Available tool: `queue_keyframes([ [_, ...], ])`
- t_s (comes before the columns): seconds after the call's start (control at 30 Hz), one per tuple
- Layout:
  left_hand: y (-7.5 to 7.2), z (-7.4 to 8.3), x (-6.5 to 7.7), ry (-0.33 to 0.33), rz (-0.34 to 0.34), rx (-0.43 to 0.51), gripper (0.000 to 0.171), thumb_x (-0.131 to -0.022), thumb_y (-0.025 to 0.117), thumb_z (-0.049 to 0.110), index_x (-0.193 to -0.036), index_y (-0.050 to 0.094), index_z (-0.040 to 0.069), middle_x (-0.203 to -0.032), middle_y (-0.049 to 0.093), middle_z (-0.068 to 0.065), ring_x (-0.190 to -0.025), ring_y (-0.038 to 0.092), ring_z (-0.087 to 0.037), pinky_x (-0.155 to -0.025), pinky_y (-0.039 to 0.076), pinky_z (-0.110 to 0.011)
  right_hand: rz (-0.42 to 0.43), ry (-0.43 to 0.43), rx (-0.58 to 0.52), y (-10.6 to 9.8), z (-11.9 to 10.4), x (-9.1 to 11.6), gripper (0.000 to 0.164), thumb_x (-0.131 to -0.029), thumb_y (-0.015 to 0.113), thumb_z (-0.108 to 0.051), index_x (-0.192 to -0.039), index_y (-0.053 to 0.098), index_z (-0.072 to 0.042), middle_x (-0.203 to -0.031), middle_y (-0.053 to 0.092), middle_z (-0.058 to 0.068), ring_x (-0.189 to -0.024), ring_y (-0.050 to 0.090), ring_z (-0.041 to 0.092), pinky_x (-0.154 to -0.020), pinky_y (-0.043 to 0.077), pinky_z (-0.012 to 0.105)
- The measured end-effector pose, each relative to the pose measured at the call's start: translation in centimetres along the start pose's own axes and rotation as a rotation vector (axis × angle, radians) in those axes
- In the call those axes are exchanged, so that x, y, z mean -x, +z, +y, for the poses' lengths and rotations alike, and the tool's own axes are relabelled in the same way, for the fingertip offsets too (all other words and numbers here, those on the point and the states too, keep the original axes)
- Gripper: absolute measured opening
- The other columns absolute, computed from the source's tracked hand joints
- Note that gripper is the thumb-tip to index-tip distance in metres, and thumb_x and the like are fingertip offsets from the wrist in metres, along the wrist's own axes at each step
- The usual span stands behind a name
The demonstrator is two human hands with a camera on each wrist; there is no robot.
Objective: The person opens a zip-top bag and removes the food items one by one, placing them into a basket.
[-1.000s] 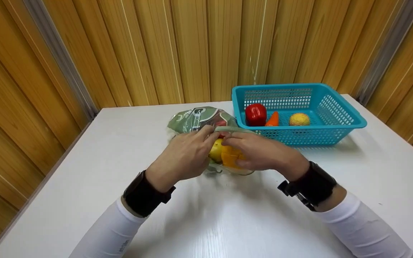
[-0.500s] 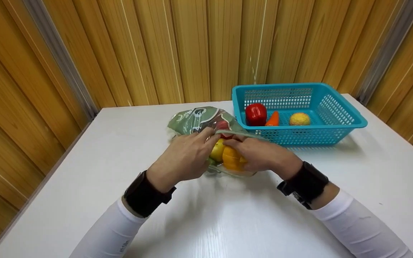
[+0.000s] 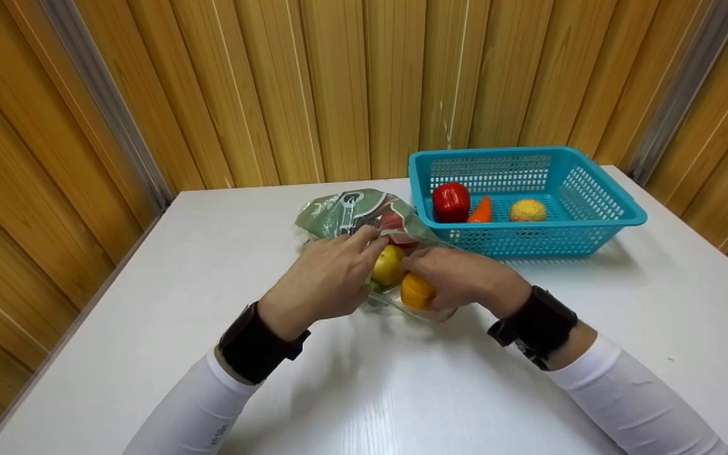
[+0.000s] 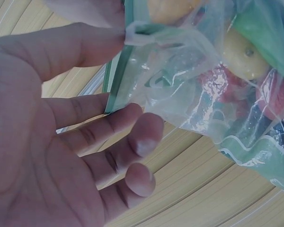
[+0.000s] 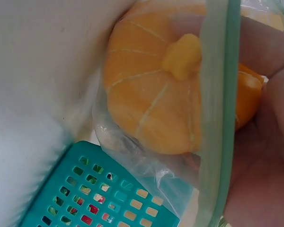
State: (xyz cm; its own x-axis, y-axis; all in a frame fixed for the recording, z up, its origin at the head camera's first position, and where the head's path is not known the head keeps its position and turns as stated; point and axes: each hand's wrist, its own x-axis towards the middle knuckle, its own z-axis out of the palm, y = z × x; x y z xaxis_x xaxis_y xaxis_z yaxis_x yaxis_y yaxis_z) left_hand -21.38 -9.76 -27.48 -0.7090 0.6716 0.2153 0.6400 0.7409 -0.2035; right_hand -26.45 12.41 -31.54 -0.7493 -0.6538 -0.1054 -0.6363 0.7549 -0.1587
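Observation:
A clear zip bag [image 3: 329, 212] with green print lies mid-table. My left hand [image 3: 323, 278] pinches its zip edge between thumb and index finger, the other fingers spread loosely in the left wrist view. At the bag's mouth, my right hand [image 3: 471, 278] grips a small orange pumpkin [image 3: 417, 292]. The right wrist view shows the pumpkin [image 5: 146, 94] through the plastic, stem facing the camera, with the green zip strip [image 5: 220, 113] crossing in front of the hand. A yellow fruit [image 3: 388, 265] and red pieces sit deeper in the bag.
A blue perforated basket [image 3: 528, 239] stands at the back right, close to the bag. Inside it are a red pepper [image 3: 451, 202], an orange carrot-like piece [image 3: 481, 210] and a round yellow fruit [image 3: 528, 210]. A wood-panelled wall [image 3: 339, 95] borders the white table [image 3: 212, 253].
My right hand has closed round the pumpkin and turned it, drawing it slightly toward the bag's mouth. More of the yellow fruit shows. The left hand has stayed in place.

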Motion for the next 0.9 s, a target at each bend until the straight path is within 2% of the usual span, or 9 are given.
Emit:
queue_keyframes([
  [0.1, 0.0, 0.0, 0.0, -0.001, -0.002, 0.003, 0.064, -0.085, 0.069, 0.017, -0.146, 0.048, 0.011, -0.117, 0.053, -0.005, -0.089, 0.058, -0.02, -0.073, 0.058, -0.034, -0.003, -0.016, -0.005, -0.1, 0.0, 0.0, 0.06, -0.072, 0.088, -0.016, -0.125, 0.061, -0.013, -0.104, 0.063, 0.001, -0.094, 0.057, 0.019, -0.083, 0.054, 0.036],
  [0.33, -0.1, 0.0, 0.0, -0.002, 0.007, 0.008, 0.065, -0.086, 0.069, 0.017, -0.146, 0.048, 0.01, -0.116, 0.052, -0.005, -0.088, 0.057, -0.019, -0.074, 0.057, -0.033, 0.003, -0.017, -0.023, -0.3, -0.1, 0.2, 0.067, -0.071, 0.089, -0.014, -0.132, 0.061, -0.016, -0.113, 0.064, 0.0, -0.102, 0.057, 0.019, -0.089, 0.054, 0.038],
  [0.53, 0.0, 0.0, 0.0, -0.001, 0.018, 0.006, 0.061, -0.087, 0.067, 0.016, -0.145, 0.049, 0.01, -0.116, 0.053, -0.006, -0.088, 0.058, -0.02, -0.074, 0.058, -0.033, 0.049, -0.053, -0.006, -0.8, -0.3, 0.6, 0.065, -0.068, 0.09, -0.011, -0.127, 0.062, -0.015, -0.114, 0.064, 0.002, -0.103, 0.057, 0.021, -0.087, 0.054, 0.039],
  [0.7, -0.1, 0.0, 0.0, -0.01, 0.005, 0.008, 0.061, -0.088, 0.066, 0.017, -0.146, 0.048, 0.01, -0.118, 0.052, -0.006, -0.09, 0.059, -0.02, -0.077, 0.058, -0.034, 0.092, -0.096, 0.022, -1.1, -0.4, 0.9, 0.063, -0.069, 0.091, -0.014, -0.125, 0.061, -0.015, -0.115, 0.064, 0.002, -0.104, 0.058, 0.021, -0.089, 0.054, 0.039],
  [0.9, -0.1, 0.0, 0.0, -0.006, 0.022, 0.005, 0.062, -0.087, 0.067, 0.016, -0.146, 0.048, 0.009, -0.118, 0.053, -0.006, -0.089, 0.06, -0.02, -0.075, 0.058, -0.035, 0.158, -0.154, 0.004, -1.5, -0.6, 1.3, 0.062, -0.068, 0.089, -0.01, -0.123, 0.062, -0.015, -0.115, 0.064, 0.001, -0.105, 0.058, 0.021, -0.088, 0.053, 0.037],
])
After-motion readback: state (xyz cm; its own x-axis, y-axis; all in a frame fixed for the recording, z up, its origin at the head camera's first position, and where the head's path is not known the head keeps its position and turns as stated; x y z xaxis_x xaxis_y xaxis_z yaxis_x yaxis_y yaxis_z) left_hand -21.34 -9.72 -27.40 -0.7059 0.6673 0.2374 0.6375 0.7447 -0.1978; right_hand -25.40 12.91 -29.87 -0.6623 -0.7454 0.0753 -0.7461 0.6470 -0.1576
